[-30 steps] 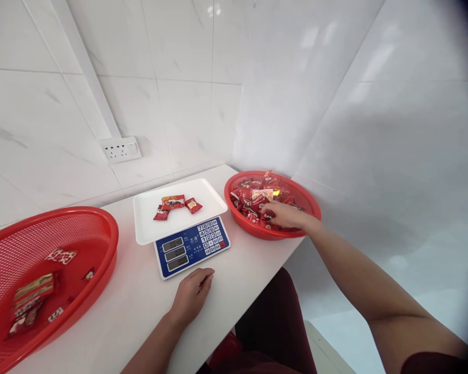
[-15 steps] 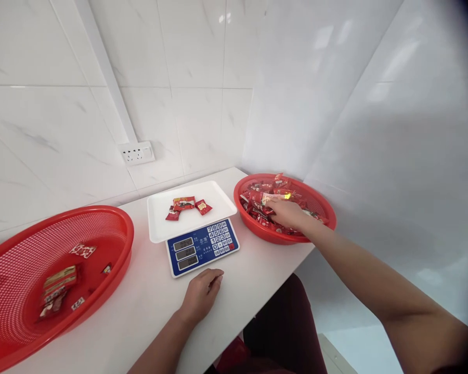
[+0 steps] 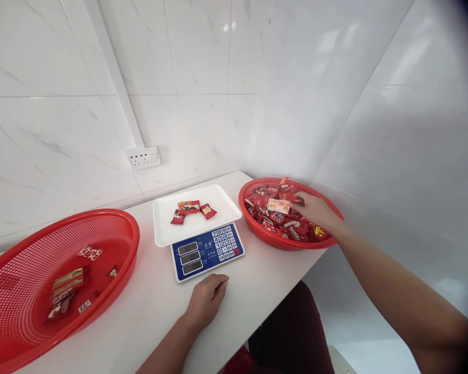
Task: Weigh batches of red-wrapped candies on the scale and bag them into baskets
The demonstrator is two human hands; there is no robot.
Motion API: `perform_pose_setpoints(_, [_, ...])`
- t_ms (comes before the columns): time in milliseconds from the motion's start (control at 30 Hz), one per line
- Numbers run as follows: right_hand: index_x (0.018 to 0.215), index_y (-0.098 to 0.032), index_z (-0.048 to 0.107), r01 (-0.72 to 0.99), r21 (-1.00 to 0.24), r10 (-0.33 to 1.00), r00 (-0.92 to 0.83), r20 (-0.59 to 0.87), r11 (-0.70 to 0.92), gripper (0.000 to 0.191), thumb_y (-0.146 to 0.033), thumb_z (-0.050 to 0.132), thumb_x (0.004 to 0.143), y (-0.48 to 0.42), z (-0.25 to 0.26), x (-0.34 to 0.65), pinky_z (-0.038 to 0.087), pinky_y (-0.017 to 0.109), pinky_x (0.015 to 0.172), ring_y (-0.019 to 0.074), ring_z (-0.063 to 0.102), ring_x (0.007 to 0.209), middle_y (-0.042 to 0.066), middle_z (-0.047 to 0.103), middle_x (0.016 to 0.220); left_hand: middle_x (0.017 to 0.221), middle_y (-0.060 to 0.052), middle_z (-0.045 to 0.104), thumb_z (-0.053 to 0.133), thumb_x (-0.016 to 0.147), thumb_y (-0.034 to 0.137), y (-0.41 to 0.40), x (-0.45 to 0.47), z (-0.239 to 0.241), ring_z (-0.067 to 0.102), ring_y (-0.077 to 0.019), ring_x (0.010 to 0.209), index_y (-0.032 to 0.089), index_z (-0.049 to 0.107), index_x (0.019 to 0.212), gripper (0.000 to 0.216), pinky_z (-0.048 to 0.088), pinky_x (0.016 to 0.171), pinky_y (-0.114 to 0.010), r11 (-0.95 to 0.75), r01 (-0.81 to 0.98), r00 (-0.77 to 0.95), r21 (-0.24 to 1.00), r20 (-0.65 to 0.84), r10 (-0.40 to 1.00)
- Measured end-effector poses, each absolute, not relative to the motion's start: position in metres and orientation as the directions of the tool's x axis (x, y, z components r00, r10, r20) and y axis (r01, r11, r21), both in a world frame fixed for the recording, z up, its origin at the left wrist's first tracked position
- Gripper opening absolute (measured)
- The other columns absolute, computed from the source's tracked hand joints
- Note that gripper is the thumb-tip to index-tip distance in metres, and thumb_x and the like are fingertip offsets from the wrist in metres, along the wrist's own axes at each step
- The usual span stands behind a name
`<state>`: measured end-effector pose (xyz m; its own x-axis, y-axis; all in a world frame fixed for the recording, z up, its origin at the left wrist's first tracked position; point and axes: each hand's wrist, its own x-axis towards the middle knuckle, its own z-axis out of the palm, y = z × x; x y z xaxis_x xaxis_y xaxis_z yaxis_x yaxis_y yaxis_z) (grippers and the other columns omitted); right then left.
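Observation:
My right hand (image 3: 314, 210) reaches into the small red basket (image 3: 257, 230) at the right, which is full of red wrapped candies (image 3: 281, 218). Its fingers are pinched together on a red candy at the far side of the heap. My left hand (image 3: 206, 300) rests palm down on the white table just in front of the blue scale (image 3: 206, 250), its fingers curled under and holding nothing. On the scale's white tray (image 3: 164, 234) lie three red candies (image 3: 191, 210).
A large red mesh basket (image 3: 31, 332) at the left holds a few candy packets (image 3: 66, 291). A wall socket (image 3: 142, 157) sits on the tiled wall behind the scale. The table's front edge runs diagonally past my left forearm; the walls meet behind the right basket.
My right hand has moved from the near side of the candy heap to its far side. The view has shifted a little to the left. My left hand has stayed put.

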<state>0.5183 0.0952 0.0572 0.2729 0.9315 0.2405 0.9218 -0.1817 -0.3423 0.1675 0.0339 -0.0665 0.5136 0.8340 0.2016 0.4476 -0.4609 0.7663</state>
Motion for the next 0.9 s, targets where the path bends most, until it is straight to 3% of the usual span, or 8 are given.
perform_pose_setpoints(133, [0.090, -0.020, 0.055, 0.959, -0.229, 0.973, 0.196, 0.120, -0.165, 0.026, -0.042, 0.048, 0.079, 0.089, 0.053, 0.528, 0.042, 0.028, 0.060, 0.0217, 0.060, 0.077, 0.006, 0.065, 0.089, 0.094, -0.002, 0.066, 0.040, 0.088, 0.029, 0.034, 0.167, -0.067, 0.061, -0.0162, 0.084, 0.024, 0.061, 0.099, 0.024, 0.050, 0.071, -0.025, -0.467, 0.463, 0.510, 0.753, 0.205, 0.836])
perform_pose_setpoints(300, [0.089, -0.021, 0.058, 0.986, -0.116, 0.986, 0.108, -0.126, -0.123, 0.016, -0.024, 0.053, 0.075, 0.083, 0.037, 0.529, 0.043, 0.027, 0.057, 0.0223, 0.061, 0.074, 0.005, 0.067, 0.089, 0.094, -0.002, 0.066, 0.040, 0.088, 0.029, 0.035, 0.167, -0.070, 0.061, -0.0165, 0.084, 0.024, 0.061, 0.099, 0.024, 0.050, 0.072, -0.026, -0.472, 0.468, 0.518, 0.747, 0.202, 0.832])
perform_pose_setpoints(467, [0.092, -0.019, 0.059, 0.984, -0.083, 0.986, 0.150, -0.077, -0.157, 0.018, -0.020, 0.051, 0.076, 0.080, 0.036, 0.524, 0.044, 0.030, 0.063, 0.0255, 0.061, 0.082, 0.008, 0.065, 0.096, 0.095, -0.002, 0.066, 0.040, 0.088, 0.028, 0.034, 0.167, -0.069, 0.061, -0.0163, 0.085, 0.023, 0.061, 0.099, 0.024, 0.049, 0.073, -0.026, -0.470, 0.468, 0.517, 0.749, 0.199, 0.832])
perform_pose_setpoints(567, [0.089, -0.019, 0.059, 0.974, -0.166, 0.974, 0.180, 0.138, -0.156, 0.014, -0.022, 0.049, 0.079, 0.080, 0.050, 0.517, 0.044, 0.032, 0.068, 0.0259, 0.060, 0.086, 0.010, 0.064, 0.098, 0.094, -0.002, 0.066, 0.040, 0.087, 0.027, 0.032, 0.167, -0.069, 0.061, -0.0156, 0.083, 0.023, 0.061, 0.099, 0.024, 0.049, 0.072, -0.026, -0.468, 0.471, 0.514, 0.748, 0.198, 0.835])
perform_pose_setpoints(633, [0.089, -0.020, 0.059, 0.937, -0.318, 0.941, 0.229, 0.251, -0.143, 0.014, -0.027, 0.052, 0.079, 0.084, 0.060, 0.504, 0.044, 0.034, 0.069, 0.0263, 0.060, 0.085, 0.010, 0.065, 0.096, 0.093, -0.002, 0.066, 0.041, 0.087, 0.026, 0.031, 0.167, -0.068, 0.061, -0.0153, 0.082, 0.023, 0.061, 0.099, 0.024, 0.050, 0.071, -0.025, -0.473, 0.473, 0.516, 0.743, 0.202, 0.832])
perform_pose_setpoints(733, [0.090, -0.021, 0.058, 0.836, -0.547, 0.937, 0.222, 0.271, -0.040, 0.023, -0.036, 0.059, 0.073, 0.096, 0.070, 0.464, 0.045, 0.037, 0.072, 0.0254, 0.060, 0.084, 0.007, 0.065, 0.094, 0.092, -0.002, 0.066, 0.041, 0.087, 0.025, 0.030, 0.168, -0.067, 0.061, -0.0153, 0.081, 0.023, 0.062, 0.099, 0.025, 0.050, 0.071, -0.025, -0.484, 0.489, 0.518, 0.725, 0.204, 0.830])
perform_pose_setpoints(900, [0.082, -0.018, 0.057, 0.717, -0.650, 0.961, -0.104, 0.258, 0.252, 0.019, -0.034, 0.060, 0.072, 0.126, 0.066, 0.371, 0.045, 0.031, 0.071, 0.0195, 0.060, 0.078, 0.004, 0.066, 0.085, 0.097, -0.003, 0.067, 0.040, 0.087, 0.024, 0.029, 0.168, -0.064, 0.061, -0.0157, 0.086, 0.022, 0.062, 0.101, 0.026, 0.049, 0.076, -0.026, -0.501, 0.507, 0.518, 0.701, 0.217, 0.827])
